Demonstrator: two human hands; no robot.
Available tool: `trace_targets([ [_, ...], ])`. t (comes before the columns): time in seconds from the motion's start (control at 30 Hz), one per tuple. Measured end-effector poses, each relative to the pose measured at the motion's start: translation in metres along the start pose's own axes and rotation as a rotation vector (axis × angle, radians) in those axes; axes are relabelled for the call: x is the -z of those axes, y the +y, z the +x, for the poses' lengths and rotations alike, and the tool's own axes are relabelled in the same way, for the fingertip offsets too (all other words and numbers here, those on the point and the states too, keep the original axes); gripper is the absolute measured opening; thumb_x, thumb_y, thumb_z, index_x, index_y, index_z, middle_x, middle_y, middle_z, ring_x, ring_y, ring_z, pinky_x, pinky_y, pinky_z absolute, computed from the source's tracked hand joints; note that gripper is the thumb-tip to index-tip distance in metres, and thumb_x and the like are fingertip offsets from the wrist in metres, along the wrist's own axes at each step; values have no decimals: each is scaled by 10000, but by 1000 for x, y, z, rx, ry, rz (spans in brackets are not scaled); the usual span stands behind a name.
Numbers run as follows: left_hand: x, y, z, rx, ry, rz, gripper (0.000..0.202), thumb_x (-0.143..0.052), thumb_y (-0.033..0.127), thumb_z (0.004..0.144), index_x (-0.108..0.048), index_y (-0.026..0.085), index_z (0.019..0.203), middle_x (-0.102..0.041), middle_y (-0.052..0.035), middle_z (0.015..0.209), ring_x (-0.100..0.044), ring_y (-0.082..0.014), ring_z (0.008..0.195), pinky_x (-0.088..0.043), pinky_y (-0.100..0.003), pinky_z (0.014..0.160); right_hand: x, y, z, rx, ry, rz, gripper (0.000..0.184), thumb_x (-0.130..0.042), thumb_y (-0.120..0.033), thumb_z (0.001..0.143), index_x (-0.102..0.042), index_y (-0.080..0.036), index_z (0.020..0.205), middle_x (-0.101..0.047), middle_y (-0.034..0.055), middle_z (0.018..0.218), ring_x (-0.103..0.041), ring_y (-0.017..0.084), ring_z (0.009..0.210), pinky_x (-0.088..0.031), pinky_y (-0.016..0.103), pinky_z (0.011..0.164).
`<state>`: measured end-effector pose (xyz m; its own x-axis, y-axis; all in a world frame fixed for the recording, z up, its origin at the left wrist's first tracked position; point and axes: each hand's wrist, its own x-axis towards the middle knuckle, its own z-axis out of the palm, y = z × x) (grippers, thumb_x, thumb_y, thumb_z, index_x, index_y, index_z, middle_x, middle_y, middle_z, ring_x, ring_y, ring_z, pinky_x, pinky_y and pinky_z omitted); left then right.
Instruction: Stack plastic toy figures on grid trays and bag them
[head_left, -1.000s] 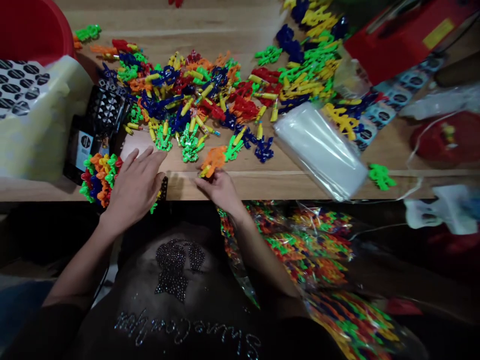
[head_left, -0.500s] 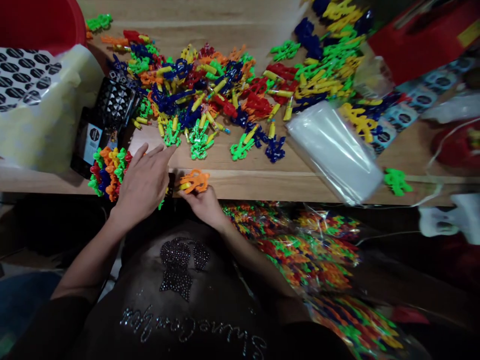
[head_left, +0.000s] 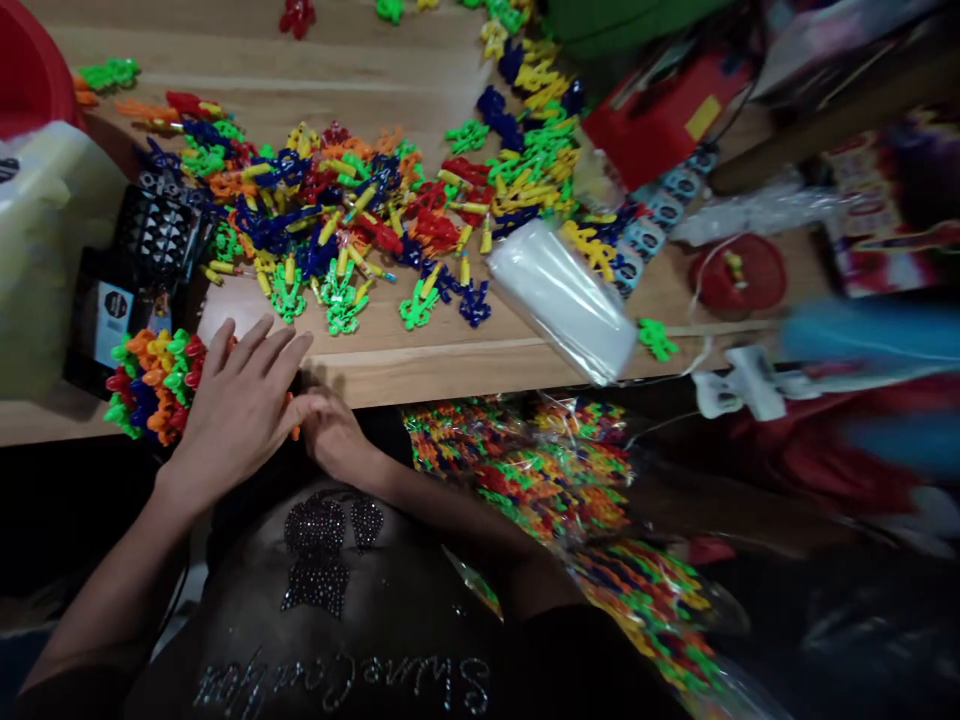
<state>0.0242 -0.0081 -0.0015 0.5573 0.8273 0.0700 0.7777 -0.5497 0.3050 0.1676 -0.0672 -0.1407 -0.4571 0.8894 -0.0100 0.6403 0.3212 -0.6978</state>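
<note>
My left hand (head_left: pixel 238 415) lies open with its fingers spread, its heel beside a stack of interlocked multicoloured plastic pieces (head_left: pixel 154 385) at the wooden table's edge. My right hand (head_left: pixel 334 435) is tucked under the left thumb. It is curled on an orange plastic piece (head_left: pixel 295 430), and only a sliver of that piece shows between my hands. Beyond them lies a large loose pile of green, blue, red, orange and yellow plastic pieces (head_left: pixel 315 215) on the wooden table (head_left: pixel 375 355).
A flattened clear plastic bag (head_left: pixel 562 300) lies right of the pile. A black studded box (head_left: pixel 154 230) and a pale bag (head_left: pixel 45 250) stand at the left, with a red bowl (head_left: pixel 22 70) behind. A clear bag of plastic pieces (head_left: pixel 525 480) sits below the table edge.
The view has swung, shifting everything left. My right hand has moved left against my left hand, carrying the orange piece, which is now mostly hidden.
</note>
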Motion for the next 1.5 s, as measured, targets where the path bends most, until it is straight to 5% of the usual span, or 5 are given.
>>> trace_targets([
  [0.2, -2, -5, 1, 19, 102, 72, 455, -417, 376, 1090, -652, 141, 1401, -760, -168, 1359, -667, -362, 1369, -423, -610, 1247, 77, 32, 28, 207, -43, 75, 264, -557, -91, 1021, -705, -183, 1220, -706, 116, 1206, -637, 247, 1227, -549, 415, 1107],
  [0.37, 0, -8, 0, 32, 123, 71, 401, -425, 326, 1074, -686, 163, 1332, -795, -141, 1286, -700, -338, 1325, -458, -595, 1225, 182, 107, 38, -129, 316, -172, 333, -524, -6, 959, -737, -203, 1121, -680, 111, 1308, -558, 301, 1296, -440, 521, 1162],
  [0.5, -1, -5, 1, 75, 108, 19, 386, -443, 308, 1072, -677, 189, 1354, -787, -129, 1310, -685, -321, 1352, -424, -597, 1256, 209, 143, 34, -219, 272, -293, 199, -539, -57, 979, -700, -172, 997, -674, 133, 1227, -528, 318, 1242, -388, 551, 1167],
  [1.07, 0, -2, 4, 76, 67, 30, 452, -397, 211, 1072, -601, 127, 1468, -746, -154, 1386, -657, -300, 1395, -380, -560, 1297, 50, 32, 33, 147, 107, 374, 464, -444, -86, 955, -521, -169, 1406, -646, 159, 1397, -620, 291, 1344, -535, 520, 1178],
  [1.5, 1, 3, 13, 72, -15, 109, 471, -409, 370, 1101, -634, 142, 1447, -696, -178, 1465, -540, -369, 1508, -329, -641, 1297, 26, 12, 36, 84, -12, 79, 354, -527, -79, 984, -589, -181, 1317, -625, 170, 1397, -541, 320, 1387, -445, 543, 1243],
])
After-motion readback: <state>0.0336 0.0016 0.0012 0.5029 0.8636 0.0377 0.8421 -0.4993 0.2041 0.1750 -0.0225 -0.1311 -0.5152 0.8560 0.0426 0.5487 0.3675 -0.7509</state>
